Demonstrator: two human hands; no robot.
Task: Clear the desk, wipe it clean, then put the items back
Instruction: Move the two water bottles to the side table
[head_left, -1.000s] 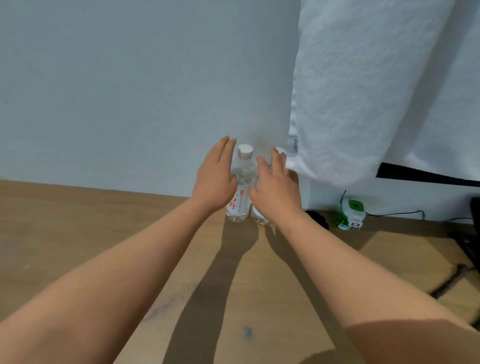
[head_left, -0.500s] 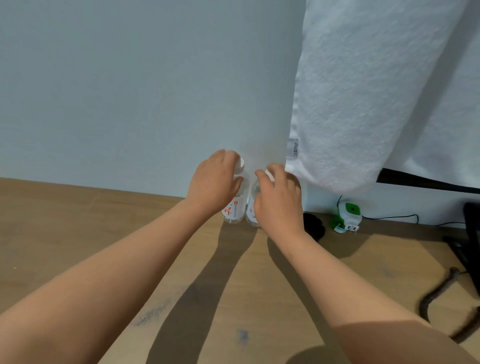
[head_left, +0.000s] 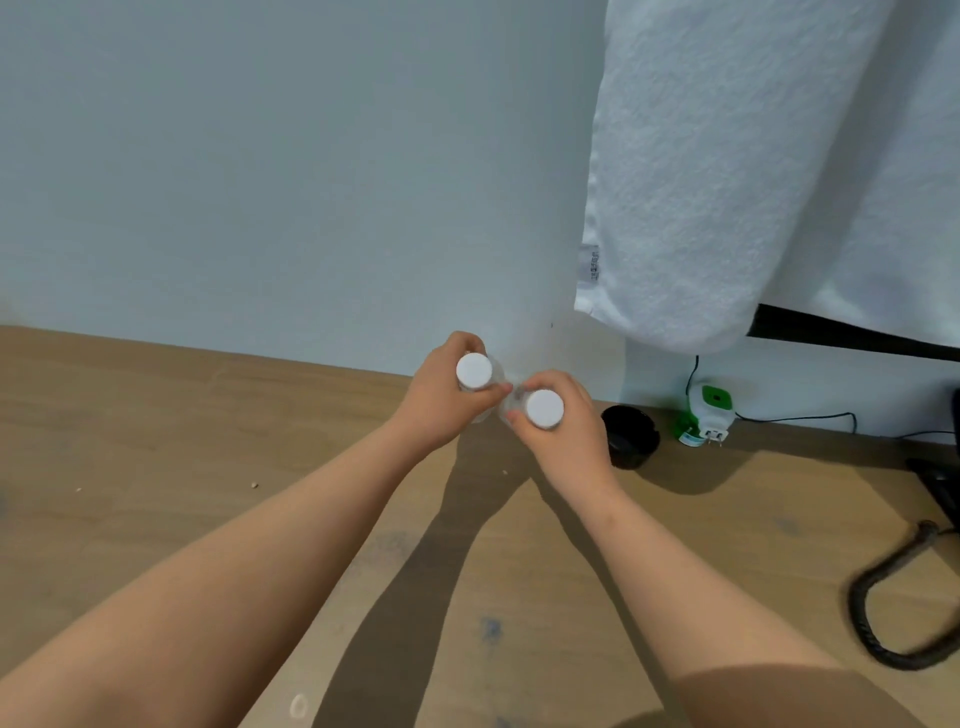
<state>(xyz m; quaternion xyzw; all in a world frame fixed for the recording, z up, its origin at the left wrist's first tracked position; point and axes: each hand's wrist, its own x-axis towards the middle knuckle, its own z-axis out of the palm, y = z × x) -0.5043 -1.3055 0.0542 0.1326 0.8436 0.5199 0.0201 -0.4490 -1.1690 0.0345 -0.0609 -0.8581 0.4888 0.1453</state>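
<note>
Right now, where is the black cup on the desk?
In the head view the black cup stands on the desk by the wall, just right of the right hand and left of the green and white plug.

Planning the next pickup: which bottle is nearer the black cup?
The bottle in the right hand, nearer the black cup; the left hand holds the farther bottle.

The left bottle (head_left: 474, 370) and the right bottle (head_left: 543, 409) are clear plastic with white caps. They sit side by side, nearly touching, near the wall above the wooden counter (head_left: 208, 467). The left hand (head_left: 436, 410) grips the first and the right hand (head_left: 569, 436) the second. Both bases are hidden.
</note>
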